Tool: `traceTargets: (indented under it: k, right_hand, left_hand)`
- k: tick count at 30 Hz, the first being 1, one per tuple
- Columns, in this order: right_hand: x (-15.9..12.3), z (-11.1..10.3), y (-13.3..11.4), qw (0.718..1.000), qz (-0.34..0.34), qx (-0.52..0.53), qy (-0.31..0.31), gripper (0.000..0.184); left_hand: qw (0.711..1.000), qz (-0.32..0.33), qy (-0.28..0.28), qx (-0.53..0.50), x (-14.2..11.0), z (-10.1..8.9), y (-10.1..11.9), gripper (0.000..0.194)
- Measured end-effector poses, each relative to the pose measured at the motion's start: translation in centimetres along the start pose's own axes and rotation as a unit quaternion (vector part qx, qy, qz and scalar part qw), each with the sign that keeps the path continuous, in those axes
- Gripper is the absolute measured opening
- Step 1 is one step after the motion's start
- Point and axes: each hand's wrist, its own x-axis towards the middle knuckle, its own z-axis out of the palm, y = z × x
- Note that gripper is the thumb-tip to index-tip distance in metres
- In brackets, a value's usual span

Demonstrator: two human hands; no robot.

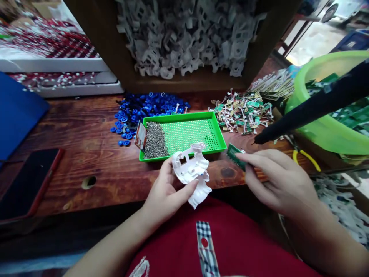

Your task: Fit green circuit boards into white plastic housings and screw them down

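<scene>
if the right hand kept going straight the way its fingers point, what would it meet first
Probably the right end of the green tray, touched first by the green circuit board in the right hand. Height is unclear, so it might pass over the rim.

A smartphone (29,184) with a red edge lies screen-dark on the near left of the wooden table (115,179), just left of a round hole (89,182). A blue panel (20,115) stands beyond it. Far left, red-and-white wires (54,36) fill stacked white boxes (57,65). Over right lie yellow-handled pliers (309,160); far right, a white vehicle (346,8) shows outside.
</scene>
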Motion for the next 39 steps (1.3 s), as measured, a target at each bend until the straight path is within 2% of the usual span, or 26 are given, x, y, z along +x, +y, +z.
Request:
traceTargets:
  k: [2, 4, 5, 7, 11, 13, 16, 18, 21, 25, 27, 30, 32, 35, 39]
  right_hand:
    - [0.2, 0.6, -0.2, 0.990, 0.025, -0.063, -0.120, 0.018]
    - [0.6, 1.8, -0.7, 0.965, 0.048, -0.108, -0.235, 0.008]
    - [0.8, 2.5, -1.1, 0.952, 0.057, -0.117, -0.278, 0.009]
    - [1.2, 3.6, -1.7, 0.940, 0.074, -0.110, -0.314, 0.012]
    - [1.5, 3.6, -1.1, 0.955, 0.105, -0.011, -0.278, 0.019]
    - [1.0, 2.9, 0.6, 0.959, 0.107, 0.038, -0.261, 0.016]
    - [-0.3, 2.5, 3.5, 0.949, 0.077, 0.088, -0.293, 0.016]
    - [-1.3, 3.1, 4.8, 0.943, 0.059, 0.113, -0.308, 0.018]
    - [-2.6, 4.3, 5.5, 0.949, 0.052, 0.121, -0.286, 0.019]
    - [-3.3, 4.1, 4.6, 0.963, 0.053, 0.133, -0.227, 0.012]
    - [-3.2, 3.0, 3.4, 0.975, 0.074, 0.152, -0.142, 0.010]
    - [-2.2, 1.5, 0.9, 0.978, 0.080, 0.192, -0.024, 0.019]
    - [-1.3, 1.4, -0.7, 0.979, 0.041, 0.199, -0.015, 0.022]
    - [0.0, 2.3, -2.2, 0.985, -0.022, 0.166, -0.048, 0.017]
    - [0.6, 3.6, -3.0, 0.989, -0.032, 0.127, -0.071, 0.009]
  left_hand:
    - [1.000, -0.008, 0.002, 0.008, -0.4, -0.4, -0.1, 0.049]
    - [1.000, -0.026, 0.011, 0.007, -0.6, -0.9, -0.1, 0.047]
    - [0.999, -0.036, 0.018, 0.005, -0.7, -1.2, -0.2, 0.047]
    - [0.998, -0.056, 0.036, -0.008, -0.8, -1.8, -0.3, 0.046]
    - [0.993, -0.080, 0.061, -0.065, -0.9, -2.3, -0.8, 0.042]
    - [0.990, -0.088, 0.065, -0.094, -0.9, -2.2, -1.0, 0.038]
    - [0.986, -0.086, 0.077, -0.122, -0.9, -1.9, -1.4, 0.032]
    - [0.985, -0.085, 0.071, -0.129, -0.8, -1.7, -1.7, 0.030]
    - [0.987, -0.084, 0.041, -0.128, -0.8, -1.4, -2.1, 0.027]
    - [0.989, -0.085, 0.013, -0.119, -0.9, -0.8, -2.4, 0.029]
    - [0.989, -0.086, 0.004, -0.118, -0.9, -0.5, -2.5, 0.032]
    - [0.989, -0.086, -0.020, -0.116, -0.8, 0.1, -2.7, 0.034]
    - [0.988, -0.086, -0.046, -0.121, -0.8, 0.6, -2.6, 0.039]
    - [0.984, -0.095, -0.078, -0.132, -1.0, 1.1, -2.3, 0.047]
    - [0.983, -0.100, -0.074, -0.136, -1.5, 1.4, -2.0, 0.045]
